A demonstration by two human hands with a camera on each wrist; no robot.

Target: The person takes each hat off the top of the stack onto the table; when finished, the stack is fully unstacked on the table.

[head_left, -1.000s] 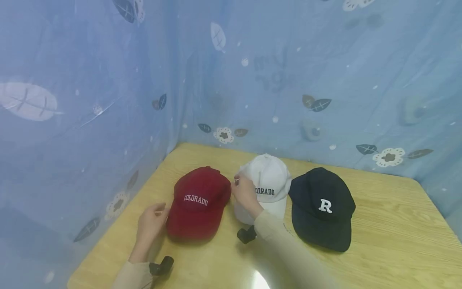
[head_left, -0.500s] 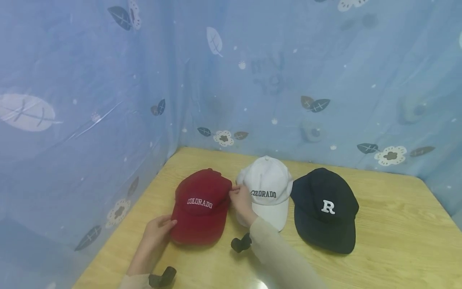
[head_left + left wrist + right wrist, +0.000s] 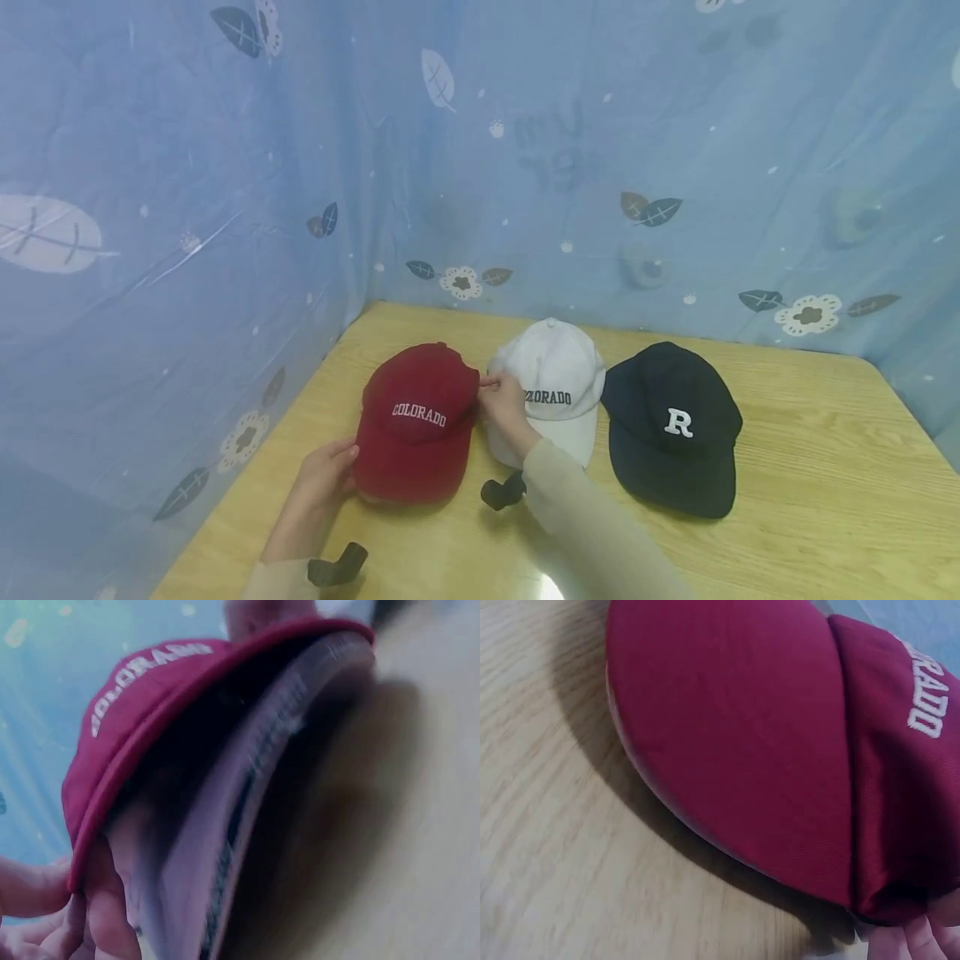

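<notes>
A red baseball cap [image 3: 412, 421] lettered COLORADO sits at the left of the row, its brim toward me. My left hand [image 3: 322, 479] pinches the brim's left edge, thumb above and fingers [image 3: 111, 919] beneath. The cap's right side is pinched by my right hand [image 3: 506, 408], whose fingertips [image 3: 915, 941] show at the side of the crown. In the left wrist view the brim is raised off the table, and a pale layer [image 3: 225, 817] with dark marks shows beneath it; what it is I cannot tell.
Right of the red cap lies a white COLORADO cap [image 3: 558, 367], partly behind my right hand. Beside it is a black cap [image 3: 671, 458] with a white R. Blue patterned curtains [image 3: 525, 167] border the wooden table [image 3: 825, 467] at the back and left.
My left hand has come in to the red cap's brim and taken hold of its edge. From in front of the white cap, my right hand has taken hold of the red cap's side.
</notes>
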